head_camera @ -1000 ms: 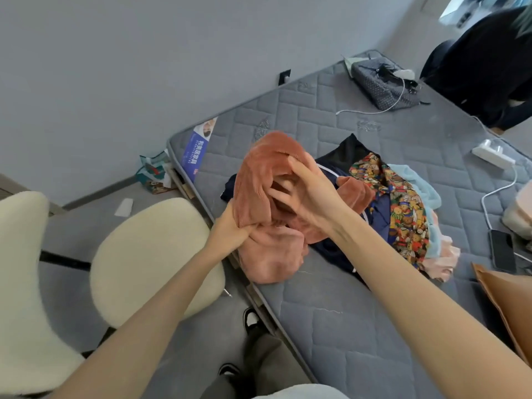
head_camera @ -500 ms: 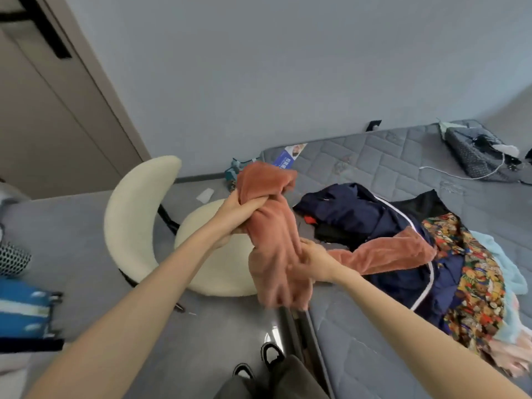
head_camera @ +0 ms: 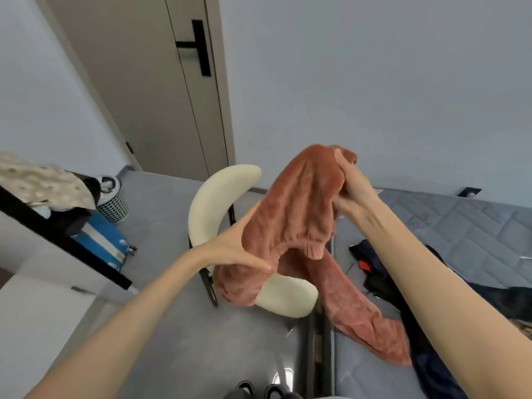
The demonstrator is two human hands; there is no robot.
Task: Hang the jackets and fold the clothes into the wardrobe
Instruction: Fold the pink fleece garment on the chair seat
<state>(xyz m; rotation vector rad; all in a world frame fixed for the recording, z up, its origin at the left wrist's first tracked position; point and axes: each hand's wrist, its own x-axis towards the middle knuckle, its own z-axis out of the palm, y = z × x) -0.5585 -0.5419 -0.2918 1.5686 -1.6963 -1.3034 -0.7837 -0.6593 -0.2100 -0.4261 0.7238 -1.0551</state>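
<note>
A fuzzy rust-pink garment (head_camera: 302, 214) hangs in the air in front of me, above the cream chair. My right hand (head_camera: 349, 188) grips its top edge, fingers curled into the cloth. My left hand (head_camera: 239, 249) holds the lower left part, thumb on the front and fingers behind the fabric. One sleeve or leg trails down to the right onto the mattress edge. A dark navy garment (head_camera: 385, 272) lies on the grey quilted mattress (head_camera: 466, 223) at the right, partly hidden by my right arm.
A cream curved chair (head_camera: 213, 203) stands on the grey floor just beyond my hands. A closed door (head_camera: 161, 90) with a black handle is at the back. At left stand a black-edged shelf (head_camera: 57, 240), a blue suitcase (head_camera: 100, 246) and a dotted basket (head_camera: 113, 203).
I have turned left, away from the mattress toward the door. My hands swapped places on the garment: the right now grips the raised top, the left holds lower down.
</note>
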